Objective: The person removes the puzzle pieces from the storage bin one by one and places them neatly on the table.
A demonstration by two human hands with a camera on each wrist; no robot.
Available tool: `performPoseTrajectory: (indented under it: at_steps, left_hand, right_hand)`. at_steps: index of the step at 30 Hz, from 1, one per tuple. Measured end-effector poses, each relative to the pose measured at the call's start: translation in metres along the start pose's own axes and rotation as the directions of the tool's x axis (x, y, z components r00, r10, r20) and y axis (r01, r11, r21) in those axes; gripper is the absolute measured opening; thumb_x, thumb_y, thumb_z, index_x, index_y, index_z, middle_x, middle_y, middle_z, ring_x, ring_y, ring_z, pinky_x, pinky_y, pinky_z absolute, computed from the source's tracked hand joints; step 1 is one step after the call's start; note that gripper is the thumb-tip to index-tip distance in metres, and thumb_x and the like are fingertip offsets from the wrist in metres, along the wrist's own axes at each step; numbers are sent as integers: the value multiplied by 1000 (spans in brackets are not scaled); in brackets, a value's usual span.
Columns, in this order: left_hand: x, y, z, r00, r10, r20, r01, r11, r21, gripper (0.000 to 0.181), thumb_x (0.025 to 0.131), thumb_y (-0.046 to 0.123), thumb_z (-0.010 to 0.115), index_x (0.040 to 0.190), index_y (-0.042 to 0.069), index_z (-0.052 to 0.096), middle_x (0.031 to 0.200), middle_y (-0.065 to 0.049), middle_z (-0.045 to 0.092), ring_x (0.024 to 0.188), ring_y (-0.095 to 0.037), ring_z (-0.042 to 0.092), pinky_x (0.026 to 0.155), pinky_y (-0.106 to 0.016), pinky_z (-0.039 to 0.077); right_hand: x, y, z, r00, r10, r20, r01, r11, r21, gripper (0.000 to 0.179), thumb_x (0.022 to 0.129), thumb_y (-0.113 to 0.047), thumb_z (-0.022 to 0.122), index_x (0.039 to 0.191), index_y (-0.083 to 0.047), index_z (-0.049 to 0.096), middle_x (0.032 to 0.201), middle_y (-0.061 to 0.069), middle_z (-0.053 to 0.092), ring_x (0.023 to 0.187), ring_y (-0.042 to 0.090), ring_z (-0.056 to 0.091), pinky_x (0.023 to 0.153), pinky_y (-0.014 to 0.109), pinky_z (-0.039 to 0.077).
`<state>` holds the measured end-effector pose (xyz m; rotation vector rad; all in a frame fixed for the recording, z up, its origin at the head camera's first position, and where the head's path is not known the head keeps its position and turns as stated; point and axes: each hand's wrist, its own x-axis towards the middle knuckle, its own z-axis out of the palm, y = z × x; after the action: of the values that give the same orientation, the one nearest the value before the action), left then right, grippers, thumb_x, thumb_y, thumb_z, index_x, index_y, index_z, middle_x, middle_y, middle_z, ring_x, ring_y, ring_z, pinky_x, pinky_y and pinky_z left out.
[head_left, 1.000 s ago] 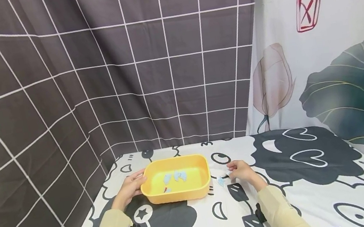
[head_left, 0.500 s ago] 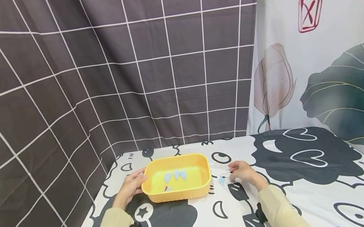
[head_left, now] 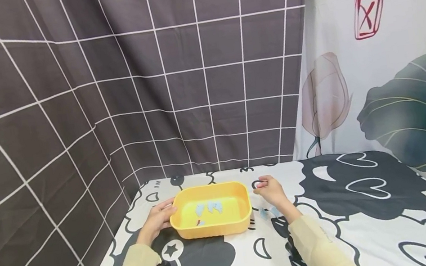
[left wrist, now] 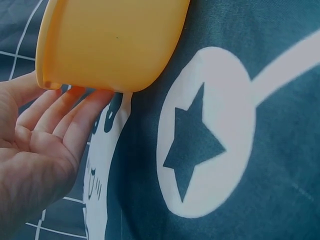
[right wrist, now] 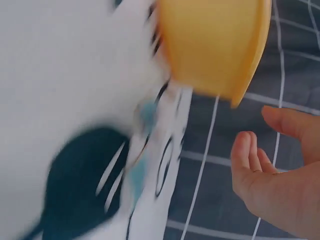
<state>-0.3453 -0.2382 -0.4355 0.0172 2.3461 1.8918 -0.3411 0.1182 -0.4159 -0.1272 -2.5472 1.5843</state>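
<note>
A yellow plastic bin (head_left: 218, 229) stands on the patterned cloth. Inside lie several small flat light blue pieces (head_left: 214, 206), one of them a piece with red on it (head_left: 200, 222). My left hand (head_left: 154, 222) holds the bin's left end, thumb at the rim; in the left wrist view its fingers (left wrist: 75, 117) rest against the outer wall. Just past the bin's right rim, my right hand (head_left: 272, 192) hovers with a gap between thumb and fingertips (right wrist: 243, 142); nothing shows in it. Two light blue pieces (head_left: 263, 213) lie on the cloth below that hand.
A black and white cartoon cloth (head_left: 248, 264) covers the table. Behind it hangs a dark grey curtain with white grid lines (head_left: 206, 84), meeting a white curtain with flower print (head_left: 331, 102) on the right.
My right hand has lifted off the pieces beside the bin and moved up and left toward its rim. The left hand stays at the bin's left end.
</note>
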Motion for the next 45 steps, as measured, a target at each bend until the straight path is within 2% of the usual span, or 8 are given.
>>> performPoseTrajectory:
  at_steps: [5, 11, 16, 22, 31, 38, 41, 45]
  left_hand:
    - [3, -1, 4, 1000, -7, -3, 6, 1000, -13, 52, 91, 16, 56, 138, 2, 42, 137, -24, 48, 92, -21, 69, 75, -35, 58]
    - [6, -3, 3, 1000, -11, -15, 10, 1000, -25, 51, 91, 16, 57, 138, 2, 43, 136, -25, 49, 94, -24, 69, 75, -36, 58]
    - [6, -4, 1, 999, -31, -37, 30, 999, -18, 51, 91, 18, 58, 138, 4, 44, 137, -23, 49, 95, -24, 69, 76, -36, 58]
    - [7, -7, 6, 999, -33, -34, 33, 999, -16, 52, 90, 19, 59, 138, 5, 44, 137, -24, 48, 93, -23, 69, 76, -36, 58]
    - [1, -5, 3, 999, -12, -46, 12, 1000, 1, 51, 91, 17, 57, 138, 3, 44, 139, -23, 47, 96, -20, 68, 75, -35, 58]
    - [5, -4, 6, 999, -20, -26, 19, 999, -28, 51, 90, 16, 58, 137, 5, 45, 139, -23, 47, 93, -18, 68, 76, -35, 58]
    - [5, -6, 6, 999, -20, -39, 19, 999, -30, 49, 90, 16, 59, 136, 6, 46, 138, -22, 49, 94, -18, 68, 75, -35, 58]
    - [3, -7, 3, 998, -26, -62, 24, 999, -27, 48, 91, 15, 58, 136, 5, 46, 137, -21, 50, 97, -20, 67, 75, -35, 58]
  right_hand:
    - [-3, -20, 23, 999, -10, 33, 7, 996, 84, 49, 79, -8, 66, 124, 5, 51, 107, 21, 64, 98, 30, 63, 88, 38, 53]
    - [-11, -33, 67, 989, -76, 125, 57, 987, 150, 48, 74, -3, 69, 118, 9, 54, 97, 18, 64, 86, 21, 62, 80, 30, 54]
    - [-21, -40, 102, 960, -69, 272, 17, 982, 190, 52, 74, -2, 70, 121, 11, 51, 97, 17, 61, 85, 18, 57, 74, 24, 51]
    - [-26, -43, 119, 919, -54, 391, -19, 983, 182, 51, 75, 0, 68, 121, 13, 50, 106, 22, 59, 90, 20, 56, 79, 27, 49]
    - [-16, -39, 145, 788, -172, 591, 151, 985, 86, 46, 71, 17, 56, 117, 12, 57, 112, 25, 63, 105, 32, 62, 84, 30, 55]
    - [80, 63, 225, 685, -318, 656, 425, 905, -6, 48, 70, 17, 43, 106, -6, 66, 91, -2, 67, 82, 10, 61, 67, 20, 49]
    - [69, 46, 217, 693, -281, 664, 409, 912, -42, 50, 68, 20, 43, 104, -5, 65, 92, -1, 66, 83, 11, 59, 68, 22, 48]
    - [11, -18, 177, 740, -193, 644, 340, 934, -111, 49, 68, 26, 39, 104, 2, 63, 98, 10, 64, 87, 18, 57, 71, 23, 46]
